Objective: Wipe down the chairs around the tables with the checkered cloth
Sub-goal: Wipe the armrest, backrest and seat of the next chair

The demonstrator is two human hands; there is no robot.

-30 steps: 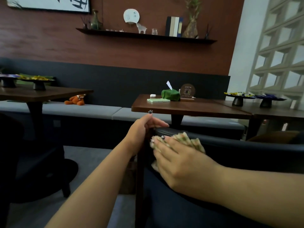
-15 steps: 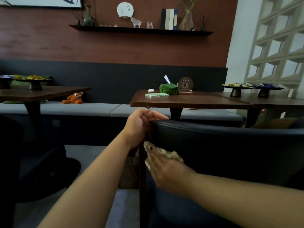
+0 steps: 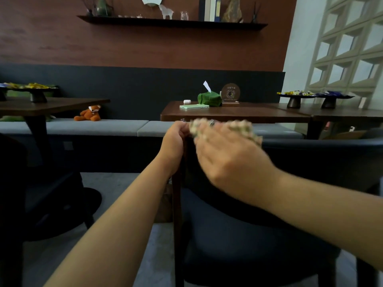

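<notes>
Here the largest thing is the dark chair [image 3: 238,235], its curved padded back filling the lower right of the view and its wooden corner post running up the middle; everything else is placed against that chair. Behind it, past the top rail, stands a brown table [image 3: 234,113], and behind that a long grey bench [image 3: 93,126] runs along the wall. To the chair's left, well apart, a second table [image 3: 51,105] carries a black stand with yellow wrappers. High above the chair a dark shelf [image 3: 172,22] holds small ornaments.

The right hand [image 3: 230,160] lies over the top rail of the chair near its left corner, palm down, fingers spread over the checkered cloth [image 3: 240,129] and pressing it onto the rail; the hand is blurred, and the cloth bunches out beyond the fingertips. The left hand [image 3: 176,139] grips the top of the chair's corner post, fingers curled round it, just beside the cloth.

On the table behind the chair sit a green tissue pouch [image 3: 209,98], a round brown plaque [image 3: 230,93] just to its right, a pale green phone [image 3: 194,106] and a small white case [image 3: 187,101]. On the bench, left of the chair, lies an orange plush toy [image 3: 89,114].
</notes>
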